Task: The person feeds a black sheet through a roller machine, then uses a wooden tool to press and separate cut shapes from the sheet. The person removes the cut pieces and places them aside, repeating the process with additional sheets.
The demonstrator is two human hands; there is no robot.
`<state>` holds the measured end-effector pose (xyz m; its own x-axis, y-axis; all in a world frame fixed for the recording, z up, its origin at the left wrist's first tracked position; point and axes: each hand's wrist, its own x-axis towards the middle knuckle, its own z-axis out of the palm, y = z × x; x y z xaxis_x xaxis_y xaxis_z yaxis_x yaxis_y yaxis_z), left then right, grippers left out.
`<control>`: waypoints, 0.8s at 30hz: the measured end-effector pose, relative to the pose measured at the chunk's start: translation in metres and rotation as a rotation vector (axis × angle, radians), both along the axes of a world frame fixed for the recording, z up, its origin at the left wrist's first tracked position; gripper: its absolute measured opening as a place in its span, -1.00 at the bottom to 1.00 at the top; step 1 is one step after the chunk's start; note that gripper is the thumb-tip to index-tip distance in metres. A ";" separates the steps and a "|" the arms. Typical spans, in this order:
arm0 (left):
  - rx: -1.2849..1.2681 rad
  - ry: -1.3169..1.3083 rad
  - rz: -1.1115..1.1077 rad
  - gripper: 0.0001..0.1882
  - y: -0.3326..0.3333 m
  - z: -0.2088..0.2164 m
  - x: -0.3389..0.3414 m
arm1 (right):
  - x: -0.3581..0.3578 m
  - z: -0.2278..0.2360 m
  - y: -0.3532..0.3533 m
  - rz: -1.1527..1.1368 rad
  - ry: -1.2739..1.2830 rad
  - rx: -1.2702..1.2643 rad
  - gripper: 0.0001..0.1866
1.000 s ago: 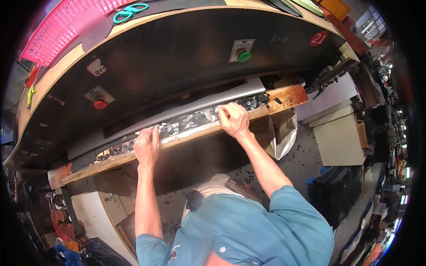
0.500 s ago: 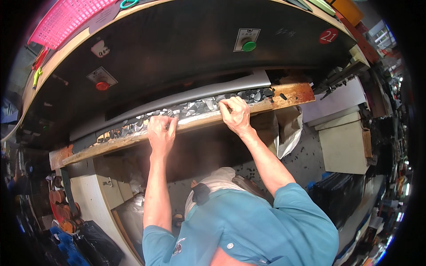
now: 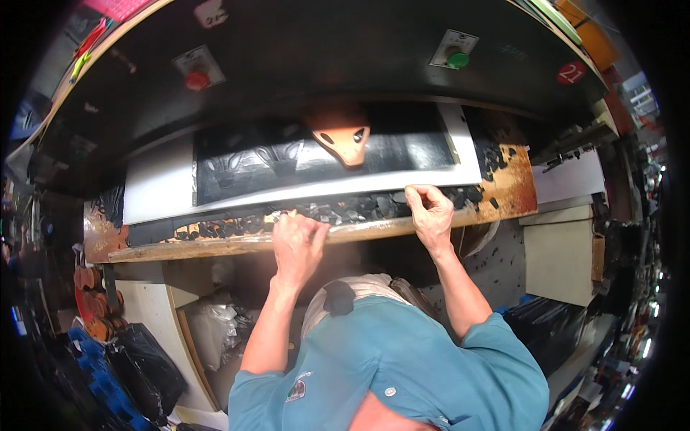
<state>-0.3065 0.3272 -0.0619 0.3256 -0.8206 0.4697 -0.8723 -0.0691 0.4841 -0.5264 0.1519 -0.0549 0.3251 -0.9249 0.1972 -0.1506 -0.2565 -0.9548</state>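
My left hand (image 3: 298,248) is curled over the wooden front rail (image 3: 215,251), its fingertips at a strip of black and tan scraps (image 3: 352,208). Further right, my right hand (image 3: 433,215) has thumb and forefinger brought together at the front edge of a white-bordered plate (image 3: 309,192). Whether anything small sits in either hand's fingers cannot be made out. A shiny black sheet (image 3: 244,172) lies on the plate, with curved outlines showing on its left part. On the sheet rests an orange-brown tapering piece (image 3: 350,149) with dark oval holes.
Above the plate stands a black machine panel (image 3: 323,50) with a red button (image 3: 197,79) and a green button (image 3: 457,60). Cream boxes (image 3: 557,251) stand at the right. Black bags (image 3: 147,377) lie low on the left, beside a pale cabinet (image 3: 147,309).
The plate, black sheet and orange-brown piece show now, where the black panel covered most of that area before. Both hands stay near the rail, and the view has shifted.
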 end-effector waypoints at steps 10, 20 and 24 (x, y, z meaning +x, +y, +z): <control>-0.040 0.145 -0.123 -0.65 -0.104 0.035 0.073 | 0.163 0.016 -0.081 0.174 0.728 -0.405 0.10; 0.196 0.012 -0.134 -0.35 -0.138 -0.001 0.091 | 0.132 0.031 -0.117 0.272 0.342 -0.010 0.08; 0.030 0.273 -0.149 -0.35 -0.151 0.017 0.077 | 0.117 0.035 -0.135 0.330 0.058 0.292 0.08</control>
<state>-0.2290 0.1761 -0.0454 0.3114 -0.8810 0.3562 -0.7120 0.0319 0.7014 -0.4090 0.0168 -0.0194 0.6151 -0.7839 -0.0844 -0.1613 -0.0203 -0.9867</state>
